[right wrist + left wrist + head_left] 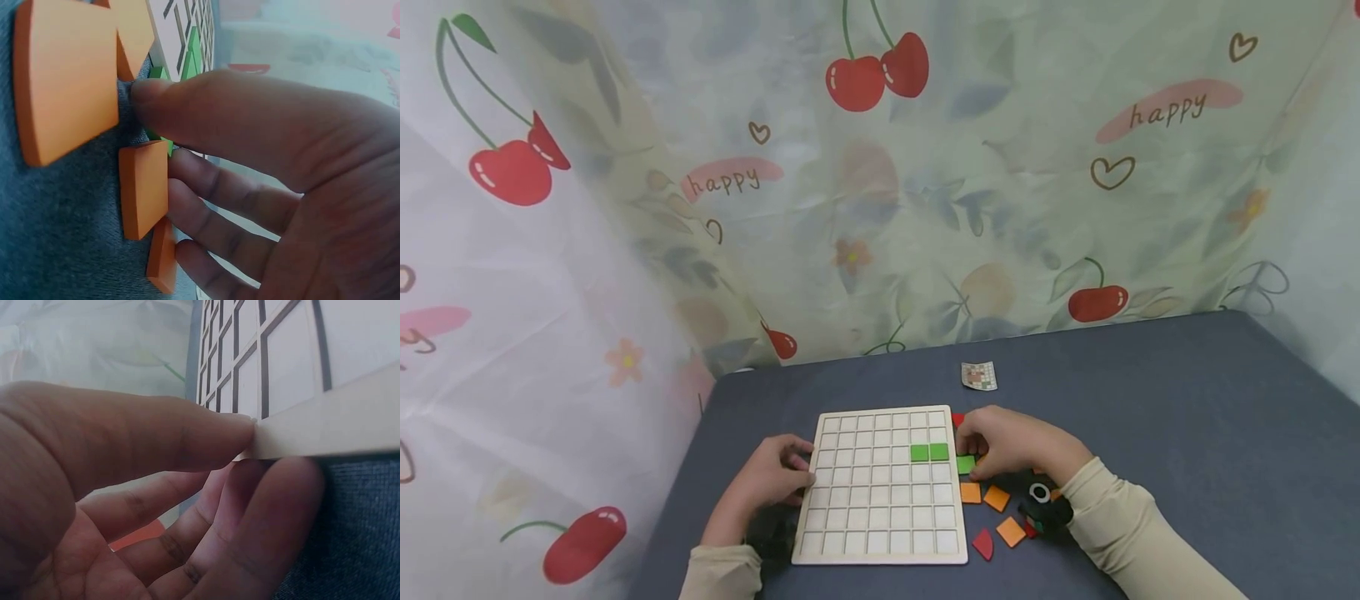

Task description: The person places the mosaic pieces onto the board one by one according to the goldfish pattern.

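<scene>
A pale wooden grid board (pixel 870 500) lies on the dark cloth, with two green square tiles (pixel 929 452) side by side near its right edge. At the board's left edge, my left hand (pixel 767 473) pinches the rim; in the left wrist view the thumb (pixel 219 434) lies along it and fingertips tuck close underneath. Just past the right edge, my right hand (pixel 1018 442) pinches another green tile (pixel 966 465) between thumb and fingers. The right wrist view shows that tile partly hidden by the thumb (pixel 156 103), while the other fingers rest against orange tiles (pixel 150 187).
Loose orange tiles (pixel 1011 532) and a red quarter-round piece (pixel 983 544) lie right of the board. Another red piece (pixel 958 419) shows near its top right corner. A small pattern card (pixel 978 376) lies farther back. A printed curtain (pixel 880 208) hangs behind the table.
</scene>
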`<state>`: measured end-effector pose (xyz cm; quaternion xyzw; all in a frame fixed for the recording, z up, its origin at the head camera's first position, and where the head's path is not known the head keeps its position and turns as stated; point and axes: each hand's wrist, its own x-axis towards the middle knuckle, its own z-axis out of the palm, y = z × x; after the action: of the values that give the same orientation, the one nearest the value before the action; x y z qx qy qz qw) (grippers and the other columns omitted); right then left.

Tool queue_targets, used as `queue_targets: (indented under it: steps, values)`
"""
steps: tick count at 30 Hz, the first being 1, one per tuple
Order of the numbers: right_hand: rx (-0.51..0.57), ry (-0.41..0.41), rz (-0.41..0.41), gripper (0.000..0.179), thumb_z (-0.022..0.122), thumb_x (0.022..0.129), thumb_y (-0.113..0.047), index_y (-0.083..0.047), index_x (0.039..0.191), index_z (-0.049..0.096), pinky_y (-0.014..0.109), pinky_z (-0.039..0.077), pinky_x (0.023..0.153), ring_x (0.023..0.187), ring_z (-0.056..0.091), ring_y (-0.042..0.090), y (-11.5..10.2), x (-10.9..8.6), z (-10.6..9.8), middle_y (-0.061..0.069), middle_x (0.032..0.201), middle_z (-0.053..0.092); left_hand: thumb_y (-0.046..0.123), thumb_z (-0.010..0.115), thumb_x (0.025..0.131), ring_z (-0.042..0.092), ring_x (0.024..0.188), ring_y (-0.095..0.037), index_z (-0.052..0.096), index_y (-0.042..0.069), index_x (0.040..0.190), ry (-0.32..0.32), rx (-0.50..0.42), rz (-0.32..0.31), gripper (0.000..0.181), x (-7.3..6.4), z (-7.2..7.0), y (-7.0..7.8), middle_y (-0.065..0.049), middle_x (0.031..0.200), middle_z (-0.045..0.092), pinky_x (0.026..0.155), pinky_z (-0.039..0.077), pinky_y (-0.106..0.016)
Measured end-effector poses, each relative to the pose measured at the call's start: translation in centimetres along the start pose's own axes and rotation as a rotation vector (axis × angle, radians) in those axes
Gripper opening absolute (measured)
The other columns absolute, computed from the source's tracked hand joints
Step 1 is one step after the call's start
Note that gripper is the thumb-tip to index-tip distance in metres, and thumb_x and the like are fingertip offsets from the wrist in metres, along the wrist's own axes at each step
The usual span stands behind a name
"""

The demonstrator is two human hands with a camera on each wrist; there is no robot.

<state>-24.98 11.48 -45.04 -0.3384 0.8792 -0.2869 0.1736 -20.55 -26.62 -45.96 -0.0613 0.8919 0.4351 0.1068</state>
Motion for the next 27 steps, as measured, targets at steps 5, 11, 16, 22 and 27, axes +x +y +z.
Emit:
queue_targets:
  steps: [5,11,16,22,27]
  values:
    - [0.025,-0.002,-0.015,0.017,0.086,0.085,-0.008,-0.013,0.098,0.077,0.025,0.053,0.071,0.079,0.058,0.011,0.3,-0.1,-0.1,-0.002,0.092,0.066,-0.001,0.079,0.086,0.067,0.074,-0.024,0.068,-0.001,0.126,0.000,0.001,0.005,0.042,-0.1,0.1,-0.1,-0.014,0.092,0.065,0.060,0.064,-0.040]
    - [0.052,0.031,-0.023,0.018,0.084,0.088,-0.008,-0.012,0.104,0.077,0.025,0.055,0.073,0.082,0.060,0.012,0.4,-0.3,-0.7,-0.001,0.097,0.067,-0.001,0.079,0.086,0.067,0.074,-0.024,0.068,-0.001,0.126,0.011,0.009,0.017,0.041,-0.1,0.2,-0.1,-0.014,0.093,0.065,0.060,0.064,-0.040]
    - [0.010,0.091,-0.099,0.018,0.080,0.092,-0.009,-0.011,0.109,0.077,0.025,0.054,0.074,0.083,0.058,0.011,-0.1,0.2,-0.5,0.001,0.100,0.065,-0.002,0.079,0.085,0.067,0.073,-0.023,0.069,-0.001,0.126,0.010,0.003,0.019,0.042,0.0,0.2,-0.1,-0.014,0.092,0.065,0.059,0.064,-0.040]
    - [0.010,0.150,-0.091,0.019,0.077,0.094,-0.012,-0.013,0.113,0.077,0.028,0.057,0.078,0.088,0.063,0.012,-1.5,2.3,0.1,0.002,0.109,0.067,-0.001,0.079,0.085,0.067,0.073,-0.023,0.069,0.000,0.125,0.014,0.007,0.025,0.041,0.1,0.0,-0.2,-0.014,0.093,0.066,0.060,0.064,-0.040]
    - [0.005,0.175,-0.051,0.019,0.077,0.094,-0.013,-0.013,0.113,0.078,0.030,0.058,0.081,0.092,0.065,0.012,-1.9,4.0,0.5,0.004,0.114,0.068,-0.001,0.079,0.086,0.067,0.073,-0.023,0.068,-0.001,0.126,0.002,-0.002,0.022,0.042,0.0,0.1,-0.2,-0.014,0.093,0.066,0.059,0.064,-0.040]
